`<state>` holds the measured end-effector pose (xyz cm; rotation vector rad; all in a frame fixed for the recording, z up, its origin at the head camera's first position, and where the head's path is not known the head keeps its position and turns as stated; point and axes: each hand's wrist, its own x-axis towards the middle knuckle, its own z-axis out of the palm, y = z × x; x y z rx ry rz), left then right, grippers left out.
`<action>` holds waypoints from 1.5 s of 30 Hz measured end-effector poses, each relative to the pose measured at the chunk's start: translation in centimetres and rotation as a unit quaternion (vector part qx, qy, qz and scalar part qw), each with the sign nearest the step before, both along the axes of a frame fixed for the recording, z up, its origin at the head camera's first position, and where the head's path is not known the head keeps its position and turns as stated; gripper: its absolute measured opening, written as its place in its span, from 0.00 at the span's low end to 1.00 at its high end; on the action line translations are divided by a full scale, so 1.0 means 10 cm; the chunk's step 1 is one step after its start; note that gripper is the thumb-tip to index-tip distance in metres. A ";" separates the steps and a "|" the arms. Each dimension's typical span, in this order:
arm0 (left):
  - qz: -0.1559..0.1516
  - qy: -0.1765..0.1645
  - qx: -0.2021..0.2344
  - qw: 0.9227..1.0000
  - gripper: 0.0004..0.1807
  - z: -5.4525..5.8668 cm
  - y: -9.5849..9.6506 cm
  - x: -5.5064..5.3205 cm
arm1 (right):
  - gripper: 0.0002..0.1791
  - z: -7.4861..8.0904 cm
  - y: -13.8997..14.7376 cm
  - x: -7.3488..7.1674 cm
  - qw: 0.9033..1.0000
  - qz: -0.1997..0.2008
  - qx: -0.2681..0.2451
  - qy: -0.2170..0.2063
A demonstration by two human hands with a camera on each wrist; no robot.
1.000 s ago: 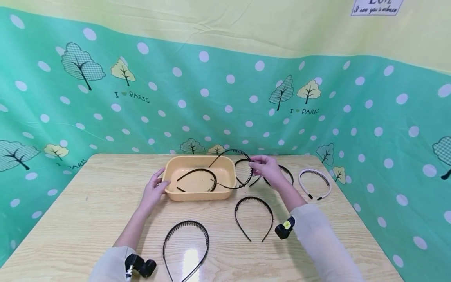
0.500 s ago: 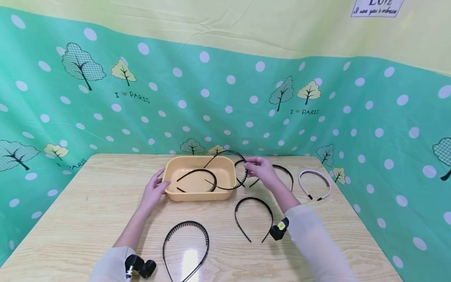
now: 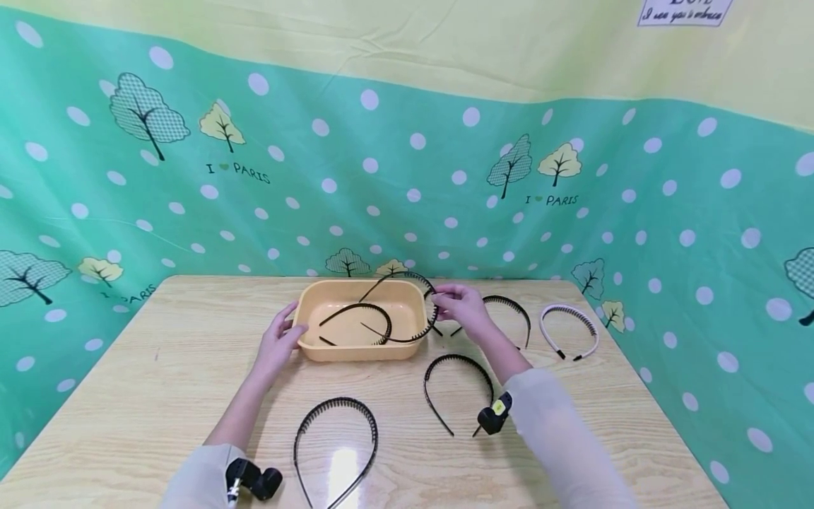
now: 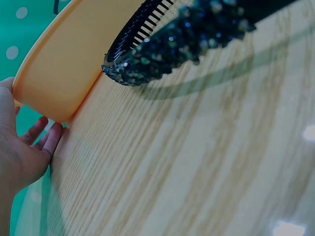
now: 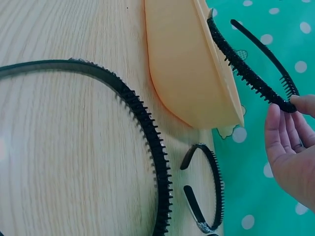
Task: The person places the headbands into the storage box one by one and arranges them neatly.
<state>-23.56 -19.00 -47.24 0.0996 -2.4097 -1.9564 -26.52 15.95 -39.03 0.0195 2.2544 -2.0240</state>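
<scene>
My left hand [image 3: 276, 345] grips the left end of a yellow plastic basin [image 3: 362, 355], with the thumb at the rim and the fingers along the outside. At the basin's right end, my right hand [image 3: 463, 309] pinches a black toothed headband [image 5: 246, 73] at its curved top between thumb and fingers. Its two ends point left over the basin's opening, and dark glittery decoration covers one stretch. Another black headband [image 3: 387, 324] lies inside the basin. From the left wrist, a headband with dark sparkling stones [image 4: 172, 46] looms close on the table.
Two black headbands lie in front of the basin, a near-left headband [image 3: 343, 401] and a near-right headband [image 3: 461, 358]. Farther right are another black headband [image 3: 518, 309] and a white headband [image 3: 596, 332]. A patterned green curtain [image 3: 407, 170] hangs behind the wooden table [image 3: 159, 367].
My right hand has moved left, bringing the pinched headband farther over the basin. My left hand has stayed on the basin's left end.
</scene>
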 end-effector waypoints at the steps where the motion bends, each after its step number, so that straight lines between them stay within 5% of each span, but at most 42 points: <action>1: 0.001 0.000 -0.001 1.000 0.33 0.00 0.00 0.00 | 0.20 -0.01 -0.01 -0.01 1.000 -0.002 -0.003 -0.001; 19: -0.001 0.003 0.004 1.000 0.33 -0.01 0.00 -0.01 | 0.18 -0.03 -0.25 -0.03 1.000 -0.021 0.008 -0.016; 30: -0.010 -0.013 0.015 1.000 0.33 0.23 0.07 0.12 | 0.16 -0.13 -0.42 -0.05 1.000 -0.012 0.014 -0.006; 45: 0.004 0.000 0.005 1.000 0.32 -0.01 0.01 0.00 | 0.15 -0.15 -0.63 -0.03 1.000 -0.007 0.010 -0.022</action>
